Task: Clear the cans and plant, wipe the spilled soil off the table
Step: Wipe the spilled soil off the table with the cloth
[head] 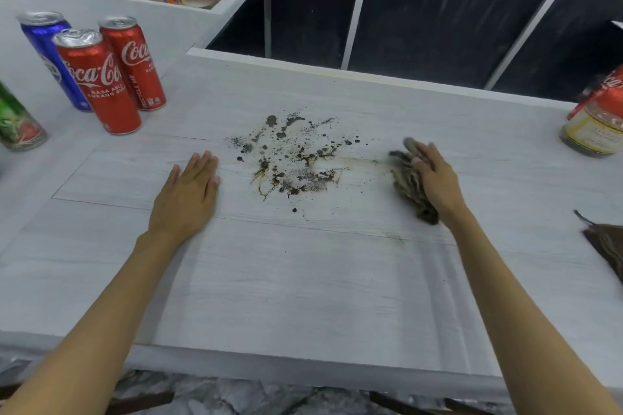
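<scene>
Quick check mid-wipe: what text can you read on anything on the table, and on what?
"Coca-Cola", "RASA ASLI", "KURANG GULA": front red can.
"Coca" (cut off), "RECYCLE ME": rear red can.
Blue can, green can, yellow-labelled jar: print too blurred to read.
Cloth: no text.

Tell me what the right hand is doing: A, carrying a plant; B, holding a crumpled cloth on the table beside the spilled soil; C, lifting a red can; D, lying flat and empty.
B: the right hand holds a bunched brown cloth down on the table, just right of the soil.
</scene>
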`<state>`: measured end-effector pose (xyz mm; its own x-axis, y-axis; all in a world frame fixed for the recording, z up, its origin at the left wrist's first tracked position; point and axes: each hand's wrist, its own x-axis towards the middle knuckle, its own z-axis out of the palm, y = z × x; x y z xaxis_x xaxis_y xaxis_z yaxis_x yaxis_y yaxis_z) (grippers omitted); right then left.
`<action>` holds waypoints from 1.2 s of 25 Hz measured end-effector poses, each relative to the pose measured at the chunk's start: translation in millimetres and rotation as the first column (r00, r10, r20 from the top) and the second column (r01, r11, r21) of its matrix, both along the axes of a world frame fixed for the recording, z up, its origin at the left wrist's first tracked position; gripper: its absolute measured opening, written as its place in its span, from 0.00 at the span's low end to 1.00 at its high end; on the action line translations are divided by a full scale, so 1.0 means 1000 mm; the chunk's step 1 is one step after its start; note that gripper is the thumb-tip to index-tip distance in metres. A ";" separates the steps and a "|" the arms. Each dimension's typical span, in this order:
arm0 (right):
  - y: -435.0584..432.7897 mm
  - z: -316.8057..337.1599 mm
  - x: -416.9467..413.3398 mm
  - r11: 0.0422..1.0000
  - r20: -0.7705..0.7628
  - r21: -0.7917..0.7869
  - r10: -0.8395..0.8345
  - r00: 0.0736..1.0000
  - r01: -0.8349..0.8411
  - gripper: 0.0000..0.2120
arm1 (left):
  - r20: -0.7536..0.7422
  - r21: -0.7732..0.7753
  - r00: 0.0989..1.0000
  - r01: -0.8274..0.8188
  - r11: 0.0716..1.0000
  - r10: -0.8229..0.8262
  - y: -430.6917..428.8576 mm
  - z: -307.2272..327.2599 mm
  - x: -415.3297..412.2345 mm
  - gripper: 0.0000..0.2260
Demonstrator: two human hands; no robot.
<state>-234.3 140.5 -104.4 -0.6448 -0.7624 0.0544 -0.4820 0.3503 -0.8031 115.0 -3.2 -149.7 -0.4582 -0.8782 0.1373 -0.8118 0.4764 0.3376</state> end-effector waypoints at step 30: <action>-0.102 -0.025 0.040 0.893 -0.413 0.258 0.447 0.793 -0.369 0.22 | -0.014 -0.005 0.991 -0.132 0.991 0.132 0.002 0.002 -0.007 0.22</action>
